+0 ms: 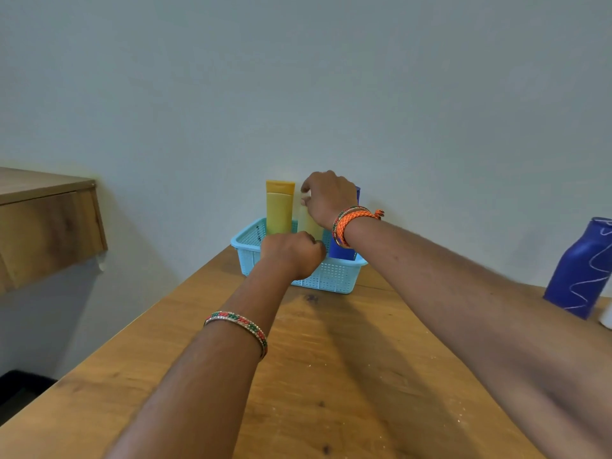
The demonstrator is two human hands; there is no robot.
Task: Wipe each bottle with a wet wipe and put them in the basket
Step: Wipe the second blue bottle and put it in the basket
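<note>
While the right hand pinches the top of the pale bottle in the blue basket, the left hand is curled tight at the basket's front; I cannot tell if it holds anything. A yellow bottle and a dark blue bottle stand in the basket too, at the back of the desk. These bottles look light, smooth and maybe slippery, so holding one near its cap seems best. No words can be read.

No readable text, label or number shows on anything here
</note>
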